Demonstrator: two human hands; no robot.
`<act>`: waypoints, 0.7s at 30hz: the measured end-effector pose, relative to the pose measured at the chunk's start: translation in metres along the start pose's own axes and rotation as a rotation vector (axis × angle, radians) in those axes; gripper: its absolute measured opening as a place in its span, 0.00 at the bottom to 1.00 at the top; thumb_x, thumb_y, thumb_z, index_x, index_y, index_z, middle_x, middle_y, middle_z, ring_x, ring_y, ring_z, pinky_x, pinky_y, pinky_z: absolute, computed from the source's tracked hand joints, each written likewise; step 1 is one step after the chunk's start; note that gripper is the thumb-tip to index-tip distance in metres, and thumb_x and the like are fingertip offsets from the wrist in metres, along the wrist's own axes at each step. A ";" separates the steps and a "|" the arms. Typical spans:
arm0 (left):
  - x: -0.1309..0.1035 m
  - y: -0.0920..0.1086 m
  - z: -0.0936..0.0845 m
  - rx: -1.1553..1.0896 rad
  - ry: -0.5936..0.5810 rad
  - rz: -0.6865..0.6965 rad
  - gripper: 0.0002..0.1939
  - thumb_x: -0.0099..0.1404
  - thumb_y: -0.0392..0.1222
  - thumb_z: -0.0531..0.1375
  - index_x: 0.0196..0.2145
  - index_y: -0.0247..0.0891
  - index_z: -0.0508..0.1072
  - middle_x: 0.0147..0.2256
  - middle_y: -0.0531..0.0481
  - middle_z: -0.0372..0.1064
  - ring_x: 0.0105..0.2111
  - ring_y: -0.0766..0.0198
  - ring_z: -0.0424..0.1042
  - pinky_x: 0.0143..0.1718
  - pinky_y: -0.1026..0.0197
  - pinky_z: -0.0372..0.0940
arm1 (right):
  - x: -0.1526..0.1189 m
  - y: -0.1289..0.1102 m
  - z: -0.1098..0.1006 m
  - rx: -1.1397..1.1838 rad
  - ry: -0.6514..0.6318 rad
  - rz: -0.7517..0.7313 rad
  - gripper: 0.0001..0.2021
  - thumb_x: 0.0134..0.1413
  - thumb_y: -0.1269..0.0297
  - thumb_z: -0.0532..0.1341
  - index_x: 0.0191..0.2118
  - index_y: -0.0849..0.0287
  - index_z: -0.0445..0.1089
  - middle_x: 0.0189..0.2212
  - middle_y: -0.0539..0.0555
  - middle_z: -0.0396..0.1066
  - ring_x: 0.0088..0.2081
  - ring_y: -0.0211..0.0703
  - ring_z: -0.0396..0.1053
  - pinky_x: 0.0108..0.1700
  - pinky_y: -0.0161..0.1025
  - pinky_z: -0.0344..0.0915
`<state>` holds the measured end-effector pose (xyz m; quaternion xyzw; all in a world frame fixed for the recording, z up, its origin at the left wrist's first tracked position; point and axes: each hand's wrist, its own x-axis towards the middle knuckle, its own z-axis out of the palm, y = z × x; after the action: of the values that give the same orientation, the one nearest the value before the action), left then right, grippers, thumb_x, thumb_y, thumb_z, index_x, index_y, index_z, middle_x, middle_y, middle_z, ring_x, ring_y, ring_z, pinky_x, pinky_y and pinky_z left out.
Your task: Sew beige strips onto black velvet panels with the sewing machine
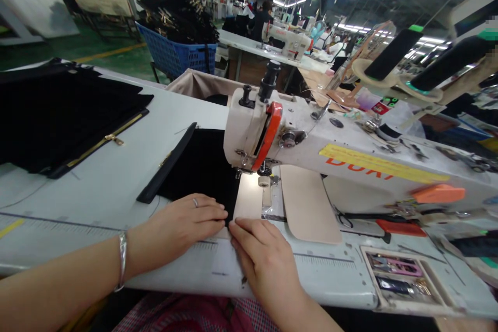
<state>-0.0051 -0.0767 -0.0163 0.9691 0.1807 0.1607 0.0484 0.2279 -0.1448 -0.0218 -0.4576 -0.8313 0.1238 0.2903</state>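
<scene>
My left hand (189,220) lies flat with fingers stretched out, pressing on a black fabric panel (206,161) that has a zipper strip along its left edge. Beside it, my right hand (264,251) rests on the near end of a beige piece (249,199), its fingers extended and close to my left fingertips. The beige piece borders the black fabric and runs under the head of a white sewing machine (249,129) with a red-orange lever guard. A presser wheel (264,181) sits just right of the beige piece. Another beige rounded panel (309,205) lies right of the needle area.
A stack of black zippered pieces (66,114) lies on the table at left. Scissors (344,220) and a tool tray (404,277) are on the right. Thread cones (395,52) stand behind. A blue basket (177,52) of black pieces stands beyond the table.
</scene>
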 end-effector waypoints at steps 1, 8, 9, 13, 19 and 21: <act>0.001 -0.003 0.000 0.007 0.002 0.003 0.15 0.70 0.28 0.50 0.48 0.35 0.72 0.53 0.48 0.72 0.54 0.58 0.67 0.60 0.53 0.58 | 0.002 0.002 0.000 -0.008 -0.003 0.000 0.15 0.64 0.73 0.58 0.55 0.57 0.69 0.50 0.55 0.72 0.46 0.49 0.67 0.51 0.46 0.67; 0.013 -0.022 0.001 0.041 -0.029 -0.046 0.13 0.69 0.30 0.54 0.47 0.38 0.73 0.53 0.50 0.71 0.54 0.61 0.67 0.60 0.56 0.57 | 0.019 0.010 -0.001 -0.060 -0.016 0.018 0.15 0.64 0.72 0.58 0.54 0.59 0.70 0.49 0.55 0.72 0.46 0.48 0.67 0.52 0.46 0.66; 0.015 -0.025 0.002 0.051 -0.026 -0.040 0.12 0.69 0.30 0.54 0.47 0.37 0.73 0.53 0.49 0.71 0.54 0.60 0.67 0.60 0.56 0.58 | 0.021 0.011 -0.001 -0.067 -0.021 0.023 0.14 0.65 0.71 0.58 0.54 0.59 0.70 0.49 0.54 0.72 0.46 0.48 0.67 0.52 0.47 0.66; 0.022 -0.036 0.005 0.079 -0.029 -0.033 0.13 0.68 0.29 0.54 0.47 0.37 0.73 0.52 0.47 0.72 0.55 0.58 0.67 0.58 0.54 0.60 | 0.030 0.017 -0.002 -0.090 -0.047 0.048 0.15 0.65 0.70 0.58 0.55 0.58 0.70 0.49 0.54 0.71 0.48 0.49 0.67 0.54 0.47 0.65; 0.032 -0.050 0.006 0.050 -0.026 -0.106 0.14 0.67 0.28 0.55 0.48 0.37 0.74 0.52 0.47 0.72 0.53 0.58 0.69 0.58 0.53 0.62 | 0.043 0.024 -0.004 -0.144 -0.083 0.066 0.15 0.65 0.67 0.58 0.56 0.58 0.69 0.50 0.55 0.70 0.49 0.49 0.66 0.55 0.47 0.64; 0.035 -0.054 0.005 0.054 -0.023 -0.108 0.13 0.67 0.29 0.56 0.47 0.37 0.74 0.51 0.47 0.72 0.53 0.58 0.69 0.57 0.54 0.62 | 0.046 0.026 -0.004 -0.162 -0.091 0.069 0.16 0.65 0.67 0.58 0.56 0.58 0.69 0.51 0.55 0.70 0.50 0.50 0.65 0.56 0.48 0.64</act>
<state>0.0099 -0.0138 -0.0193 0.9606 0.2366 0.1419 0.0330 0.2292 -0.0926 -0.0140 -0.5017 -0.8346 0.0869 0.2100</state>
